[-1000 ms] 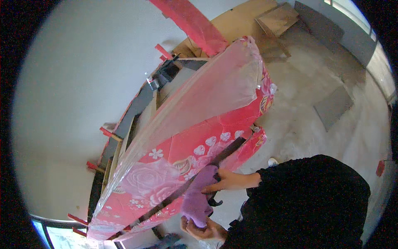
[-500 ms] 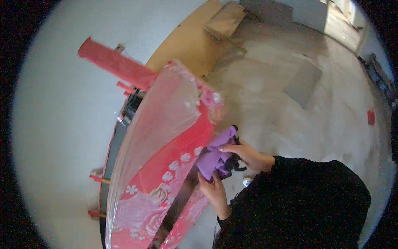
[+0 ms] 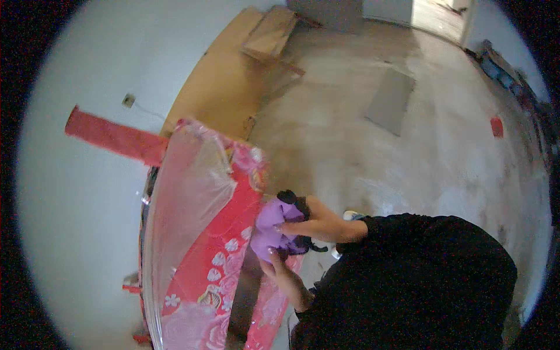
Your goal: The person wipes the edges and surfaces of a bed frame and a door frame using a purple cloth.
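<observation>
A bundle of purple cloth with black parts (image 3: 269,221) is gripped between my two hands. My left hand (image 3: 286,280) pinches its near lower edge, thumb and fingers closed on the cloth. Across its right side lies my right hand (image 3: 322,223), thumb on the purple face, the other fingers behind it and partly hidden. A black strap end hangs out beneath the right hand. What kind of item this is, I cannot make out. Just left of it is the pink and red floral mattress (image 3: 201,280), partly under clear plastic film (image 3: 186,186).
A red post (image 3: 116,137) juts out toward the wall beyond the mattress. Farther off, a tan board (image 3: 213,76) and a wooden box (image 3: 271,32) are by the wall. A grey flat sheet (image 3: 391,102) and a small red object (image 3: 496,127) lie on the floor.
The view has shifted, so the mattress and post appear farther left and lower. Both hands still hold the purple cloth, which is now bunched more compactly.
</observation>
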The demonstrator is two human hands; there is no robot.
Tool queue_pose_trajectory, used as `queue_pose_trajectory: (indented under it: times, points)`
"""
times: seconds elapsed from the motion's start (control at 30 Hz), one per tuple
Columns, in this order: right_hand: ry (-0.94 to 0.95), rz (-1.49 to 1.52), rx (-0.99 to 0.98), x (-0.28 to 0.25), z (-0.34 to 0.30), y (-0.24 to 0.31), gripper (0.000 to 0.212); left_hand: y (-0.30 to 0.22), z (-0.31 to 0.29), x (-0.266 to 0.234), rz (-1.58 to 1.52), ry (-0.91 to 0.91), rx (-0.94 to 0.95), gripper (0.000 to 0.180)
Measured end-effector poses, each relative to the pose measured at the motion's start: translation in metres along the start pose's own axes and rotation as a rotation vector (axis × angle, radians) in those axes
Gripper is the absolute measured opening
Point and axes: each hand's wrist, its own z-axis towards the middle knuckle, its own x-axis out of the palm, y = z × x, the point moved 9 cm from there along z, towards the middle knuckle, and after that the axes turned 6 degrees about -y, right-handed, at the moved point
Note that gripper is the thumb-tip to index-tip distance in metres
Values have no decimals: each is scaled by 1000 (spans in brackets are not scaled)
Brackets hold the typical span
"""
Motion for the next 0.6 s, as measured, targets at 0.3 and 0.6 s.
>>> queue_pose_trajectory:
  times: [0.3,0.6]
  points:
    - [471,108,494,119,-43,-100,29,-47,-71,-140,233,-768,154,56]
    - [816,168,534,192,-105,-96,34,-88,-150,-191,376,-1124,366,59]
